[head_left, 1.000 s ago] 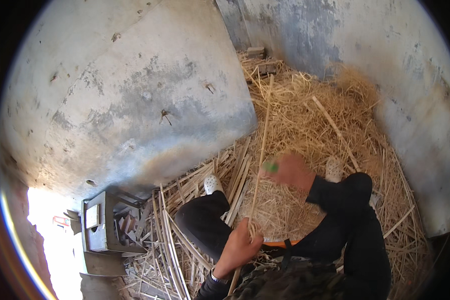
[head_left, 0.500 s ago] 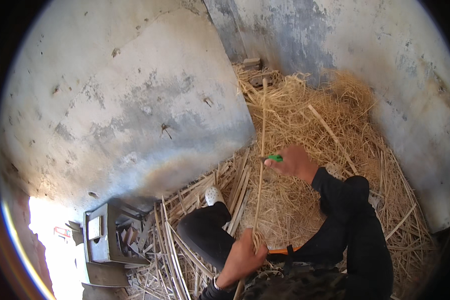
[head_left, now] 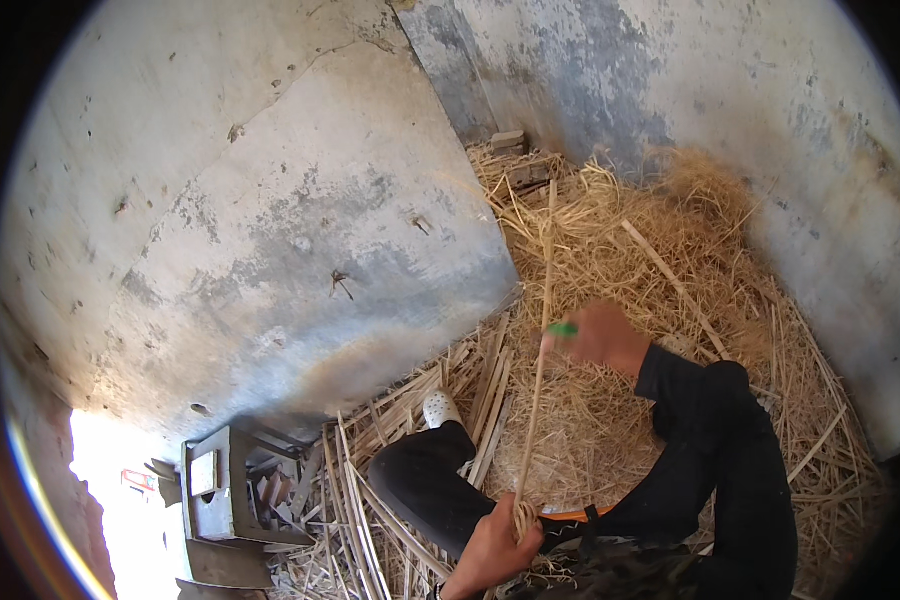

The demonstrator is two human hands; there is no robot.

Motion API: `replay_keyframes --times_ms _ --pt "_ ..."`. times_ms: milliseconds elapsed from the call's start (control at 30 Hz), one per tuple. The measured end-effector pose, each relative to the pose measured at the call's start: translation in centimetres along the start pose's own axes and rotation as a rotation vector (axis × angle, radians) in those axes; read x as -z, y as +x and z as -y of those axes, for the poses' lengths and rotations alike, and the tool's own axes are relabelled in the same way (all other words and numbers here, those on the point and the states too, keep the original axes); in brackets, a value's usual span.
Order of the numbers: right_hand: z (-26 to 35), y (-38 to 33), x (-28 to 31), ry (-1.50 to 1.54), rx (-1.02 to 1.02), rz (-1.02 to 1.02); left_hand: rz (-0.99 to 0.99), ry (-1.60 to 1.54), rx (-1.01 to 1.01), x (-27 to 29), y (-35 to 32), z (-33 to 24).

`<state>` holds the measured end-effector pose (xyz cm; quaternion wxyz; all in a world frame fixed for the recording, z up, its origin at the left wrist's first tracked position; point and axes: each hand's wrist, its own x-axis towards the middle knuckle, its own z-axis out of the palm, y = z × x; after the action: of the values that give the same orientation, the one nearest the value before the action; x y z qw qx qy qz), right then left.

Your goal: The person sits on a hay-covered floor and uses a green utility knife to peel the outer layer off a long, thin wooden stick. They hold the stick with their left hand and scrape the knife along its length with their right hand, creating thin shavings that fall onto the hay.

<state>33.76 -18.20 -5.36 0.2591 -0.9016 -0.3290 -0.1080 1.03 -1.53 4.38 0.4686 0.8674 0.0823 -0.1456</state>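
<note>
A long, thin, pale wooden stick (head_left: 538,400) runs from my lap up toward the straw at the back. My left hand (head_left: 502,540) is closed around its near end, where thin pale strips bunch beside the fingers. Farther along, my right hand (head_left: 605,335) is closed on a small green-handled tool (head_left: 562,329) held against or right beside the stick. Motion smears that hand, and the tool's working end cannot be made out. Both of my legs (head_left: 425,485) are bent, with a white perforated shoe (head_left: 440,408) showing on the left.
A large heap of straw-like shavings (head_left: 660,250) fills the corner, with a loose pale slat (head_left: 675,285) on it. Split strips (head_left: 355,515) lie to the left. A worn grey cabinet (head_left: 215,490) stands at lower left. Bricks (head_left: 508,141) sit by the stained wall (head_left: 270,230).
The view has shifted slightly, so the scene sits lower and farther right. The stick's far end has come a little nearer. Both hands keep their holds; the right one is now blurred.
</note>
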Motion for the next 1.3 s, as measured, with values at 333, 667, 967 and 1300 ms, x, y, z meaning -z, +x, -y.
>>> replay_keyframes --times_ms 333,667,967,1300 --pt "-2.7 1.3 3.6 -0.101 -0.276 0.043 0.118 -0.645 0.097 -1.3 3.1 6.6" --pt "9.6 -7.0 0.9 0.098 0.301 0.088 0.252 -1.281 0.037 0.6 7.2 2.6" --pt "8.3 -5.2 -0.5 0.071 0.395 -0.135 0.125 -1.069 0.002 1.0 7.5 0.7" --pt "7.8 -4.9 -0.7 0.072 0.113 0.003 0.206 -1.119 -0.003 0.6 5.0 -1.5"
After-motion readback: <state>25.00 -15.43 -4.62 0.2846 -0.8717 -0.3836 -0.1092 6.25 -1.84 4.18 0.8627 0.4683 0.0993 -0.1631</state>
